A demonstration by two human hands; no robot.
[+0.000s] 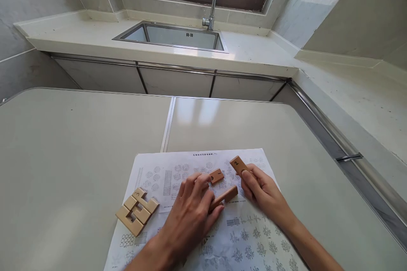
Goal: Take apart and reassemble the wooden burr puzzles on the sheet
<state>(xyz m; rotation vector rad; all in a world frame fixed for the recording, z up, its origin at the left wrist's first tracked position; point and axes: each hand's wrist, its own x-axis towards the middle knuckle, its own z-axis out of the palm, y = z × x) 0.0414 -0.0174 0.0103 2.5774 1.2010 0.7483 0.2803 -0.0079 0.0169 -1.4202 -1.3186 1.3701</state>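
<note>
Brown flat wooden block marked 2 [237,163] over white printed paper [178,157], gripped in right hand [263,189]. Left hand [193,207] appears to pinch brown wooden bar [231,194], fingertip at or near short brown wooden block marked 1 [217,175]. Pale wooden pieces, set together [143,215], lie left. Step, judged: handling 2 loose pieces. Next move seems to call for steady grips, care beside block 1.

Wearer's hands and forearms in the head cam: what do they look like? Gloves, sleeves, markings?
Left hand and right hand both ungloved, five-fingered human hands. Forearms bare as far as visible, no sleeves. No watch, rings, cables or markings visible.
</note>
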